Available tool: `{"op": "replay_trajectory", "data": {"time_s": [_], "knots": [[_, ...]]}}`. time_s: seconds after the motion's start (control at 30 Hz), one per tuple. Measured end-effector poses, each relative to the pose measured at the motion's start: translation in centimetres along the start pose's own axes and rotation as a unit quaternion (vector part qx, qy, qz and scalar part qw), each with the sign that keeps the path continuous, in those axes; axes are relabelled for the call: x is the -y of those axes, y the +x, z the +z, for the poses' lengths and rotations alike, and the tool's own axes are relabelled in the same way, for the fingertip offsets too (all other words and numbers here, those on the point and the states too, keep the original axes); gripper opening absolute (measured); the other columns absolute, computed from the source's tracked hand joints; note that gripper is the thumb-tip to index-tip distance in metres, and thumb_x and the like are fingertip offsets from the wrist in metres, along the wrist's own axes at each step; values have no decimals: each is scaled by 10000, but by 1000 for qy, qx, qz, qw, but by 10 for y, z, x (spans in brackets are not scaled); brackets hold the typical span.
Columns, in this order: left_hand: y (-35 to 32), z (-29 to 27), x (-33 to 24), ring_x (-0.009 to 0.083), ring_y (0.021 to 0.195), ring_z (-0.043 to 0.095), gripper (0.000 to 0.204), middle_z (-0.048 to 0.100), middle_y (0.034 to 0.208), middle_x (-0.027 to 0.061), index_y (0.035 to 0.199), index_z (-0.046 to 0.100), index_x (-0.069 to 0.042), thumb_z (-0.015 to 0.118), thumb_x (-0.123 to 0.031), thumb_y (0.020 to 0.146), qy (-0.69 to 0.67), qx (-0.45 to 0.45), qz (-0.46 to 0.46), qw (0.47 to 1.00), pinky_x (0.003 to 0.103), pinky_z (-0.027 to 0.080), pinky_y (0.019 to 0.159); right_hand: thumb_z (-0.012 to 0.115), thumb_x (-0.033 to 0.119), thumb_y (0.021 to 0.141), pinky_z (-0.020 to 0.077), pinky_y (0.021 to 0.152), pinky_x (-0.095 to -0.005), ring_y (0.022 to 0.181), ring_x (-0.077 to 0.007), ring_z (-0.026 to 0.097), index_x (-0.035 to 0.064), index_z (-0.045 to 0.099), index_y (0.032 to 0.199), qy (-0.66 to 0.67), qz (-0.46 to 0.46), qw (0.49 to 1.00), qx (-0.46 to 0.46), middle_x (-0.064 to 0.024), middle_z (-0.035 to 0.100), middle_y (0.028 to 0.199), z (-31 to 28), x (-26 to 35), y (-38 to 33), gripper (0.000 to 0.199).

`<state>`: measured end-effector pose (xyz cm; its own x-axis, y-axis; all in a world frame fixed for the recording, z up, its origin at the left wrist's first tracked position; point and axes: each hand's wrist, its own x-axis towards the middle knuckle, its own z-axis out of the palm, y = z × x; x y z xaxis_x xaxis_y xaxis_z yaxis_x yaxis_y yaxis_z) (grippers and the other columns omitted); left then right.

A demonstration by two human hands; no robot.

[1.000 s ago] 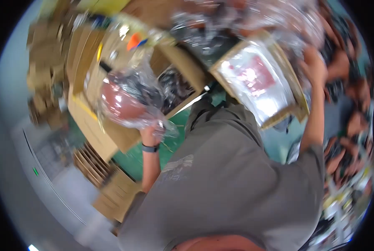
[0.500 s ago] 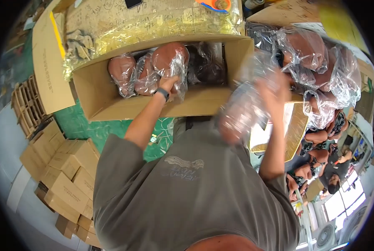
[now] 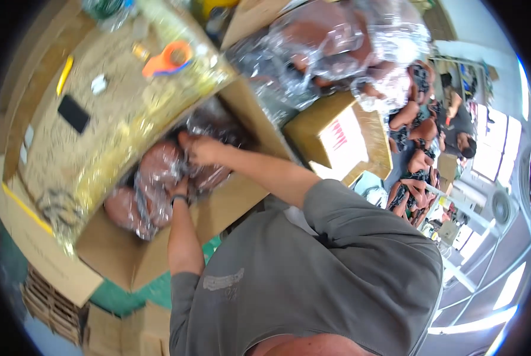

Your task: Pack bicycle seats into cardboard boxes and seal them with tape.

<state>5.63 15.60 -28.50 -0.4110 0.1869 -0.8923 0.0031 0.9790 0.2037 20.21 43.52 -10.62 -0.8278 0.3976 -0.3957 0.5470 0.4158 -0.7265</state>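
Several brown rounded items in clear plastic lie in a row inside the open carton (image 3: 218, 204). My left hand (image 3: 179, 187), with a dark band at the wrist, reaches into the carton and grips the wrapped middle item (image 3: 158, 163); its fingers are partly hidden. Just above it, my right hand (image 3: 201, 149) is closed at that item's right edge, its fingers curled on the plastic. Another wrapped brown item (image 3: 212, 177) lies beneath my right wrist. A wrapped item (image 3: 124, 209) sits at the carton's left end.
Beyond the carton is a taped cardboard surface bearing a dark phone (image 3: 73, 113), an orange-and-blue tape dispenser (image 3: 173, 58) and a yellow cutter (image 3: 65, 75). More wrapped brown items (image 3: 330, 35) are heaped at upper right, beside a smaller carton (image 3: 319, 127). A person (image 3: 460, 127) is farther right.
My right hand has brought a wrapped item from the right into the carton and now sits beside my left hand. The view has turned, so the carton appears tilted and lower left.
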Motion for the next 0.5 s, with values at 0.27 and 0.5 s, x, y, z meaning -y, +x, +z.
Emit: {"op": "replay_trajectory", "data": {"time_s": [0.27, 0.5], "knots": [[-157, -18, -92, 460, 1456, 587, 1239, 538, 1620, 321, 1706, 227, 91, 934, -422, 827, 16, -259, 15, 966, 497, 444, 1252, 835, 356, 993, 537, 1046, -525, 1255, -461, 637, -164, 343, 1604, -252, 133, 655, -699, -375, 548, 1460, -487, -77, -255, 942], [-251, 42, -161, 330, 1359, 646, 1001, 631, 1475, 267, 1705, 291, 17, 894, -234, 946, -294, -190, 297, 888, 444, 556, 1116, 769, 752, 827, 92, 1277, -810, 1654, -597, 134, -26, 116, 1766, -213, 422, 790, -390, -447, 266, 1724, -665, -182, -190, 1383]]}}
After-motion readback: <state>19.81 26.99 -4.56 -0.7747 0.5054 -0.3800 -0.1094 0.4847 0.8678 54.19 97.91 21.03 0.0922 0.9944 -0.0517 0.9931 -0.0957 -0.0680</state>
